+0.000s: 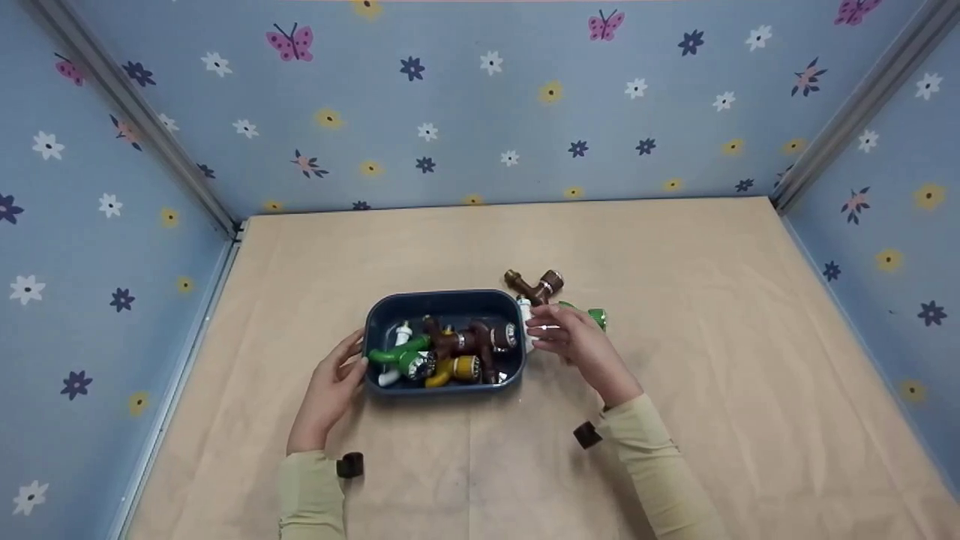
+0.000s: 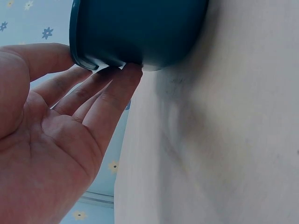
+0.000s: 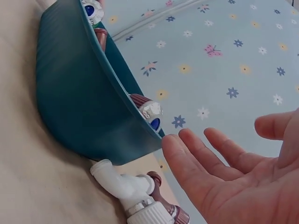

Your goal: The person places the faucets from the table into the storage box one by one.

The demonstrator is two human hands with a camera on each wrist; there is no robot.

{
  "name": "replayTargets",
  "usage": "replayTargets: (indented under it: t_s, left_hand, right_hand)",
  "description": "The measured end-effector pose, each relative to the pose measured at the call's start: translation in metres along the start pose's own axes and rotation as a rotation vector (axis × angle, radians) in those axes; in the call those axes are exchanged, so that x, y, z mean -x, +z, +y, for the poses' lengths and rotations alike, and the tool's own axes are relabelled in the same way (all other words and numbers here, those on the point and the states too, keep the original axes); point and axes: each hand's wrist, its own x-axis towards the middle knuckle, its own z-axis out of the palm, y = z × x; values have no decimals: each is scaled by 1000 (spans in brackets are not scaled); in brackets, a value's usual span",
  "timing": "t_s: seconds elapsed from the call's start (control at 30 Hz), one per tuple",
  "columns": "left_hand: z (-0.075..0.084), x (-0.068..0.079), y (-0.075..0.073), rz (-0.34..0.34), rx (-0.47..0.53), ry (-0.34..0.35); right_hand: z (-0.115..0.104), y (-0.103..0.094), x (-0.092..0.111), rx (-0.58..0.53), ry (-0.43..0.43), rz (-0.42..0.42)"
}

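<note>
A dark blue plastic tub [image 1: 465, 303] stands on the table, holding several plastic taps: a green tap [image 1: 405, 355], a yellow tap [image 1: 459, 368], brown taps [image 1: 495, 339] and a white one partly covered. My left hand [image 1: 330, 386] touches the tub's left end, thumb by the rim and extended fingers along the outer wall. Past the right end, my right hand [image 1: 585, 349] is held with fingers spread and nothing gripped. Close to those fingers lies a white tap [image 3: 124, 186] outside the tub. A brown tap [image 1: 536, 289] lies behind it, and a green tap [image 1: 598, 318] is partly hidden by the hand.
A beige cloth [image 1: 675, 255] covers the table. Blue flowered panels [image 1: 495, 112] stand at the back and both sides, with metal posts [image 1: 862, 105] at the corners. A small black block [image 1: 350, 465] sits by the left cuff, and another black block [image 1: 587, 434] by the right.
</note>
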Motion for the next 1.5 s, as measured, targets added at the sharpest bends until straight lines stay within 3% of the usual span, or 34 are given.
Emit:
replayTargets:
  t_s: [0.27,1.1,1.5]
  left_hand:
    - [2,0,0,-17,12,-9]
    - [0,1,0,-10,13,-9]
    - [1,1,-1,-16,-4,-14]
  right_hand:
    - [-4,-15,9,-21,-2,36]
    - [-8,-87,35,-32,-32,214]
    - [-3,-115,38,-2,-16,243]
